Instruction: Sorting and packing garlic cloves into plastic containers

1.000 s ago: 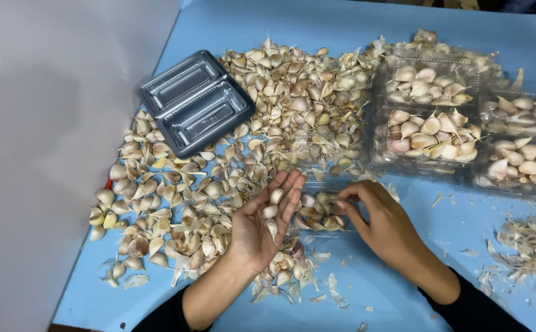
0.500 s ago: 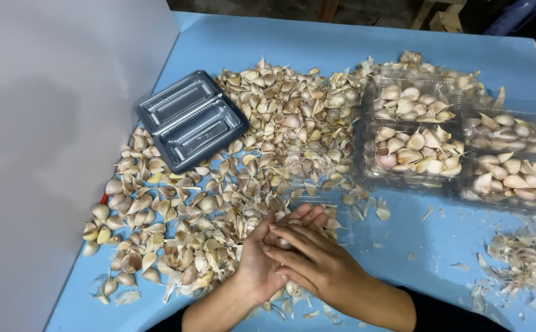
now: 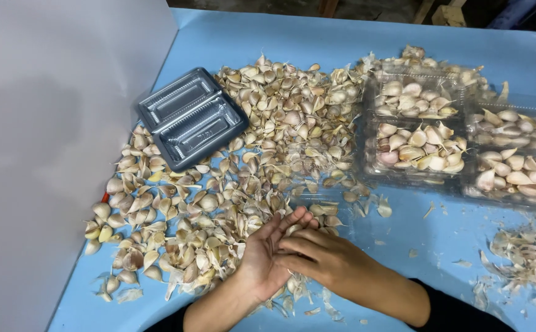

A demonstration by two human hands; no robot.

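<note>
Hundreds of pale, papery-skinned garlic cloves point(image 3: 218, 184) lie heaped on the light blue tabletop point(image 3: 317, 43); the near edge of the heap runs under and around both hands, and cloves touch the fingertips on the far side. The left hand point(image 3: 266, 255) lies palm up on the cloves, fingers straight and close together, pointing away toward the heap; the right hand point(image 3: 320, 255) is laid across it from the right, its fingers pressed together against the left palm and fingers; whether a clove sits between them cannot be told, since the right fingers cover that spot. Beyond the heap, at its left far edge, rests a dark grey plastic two-compartment tray point(image 3: 189, 117), beside a white upright panel point(image 3: 46, 123). Right of the heap stand clear plastic clamshell boxes point(image 3: 415, 147) filled with cloves; near the right edge lies a small pile of loose garlic skins point(image 3: 526, 258).
</note>
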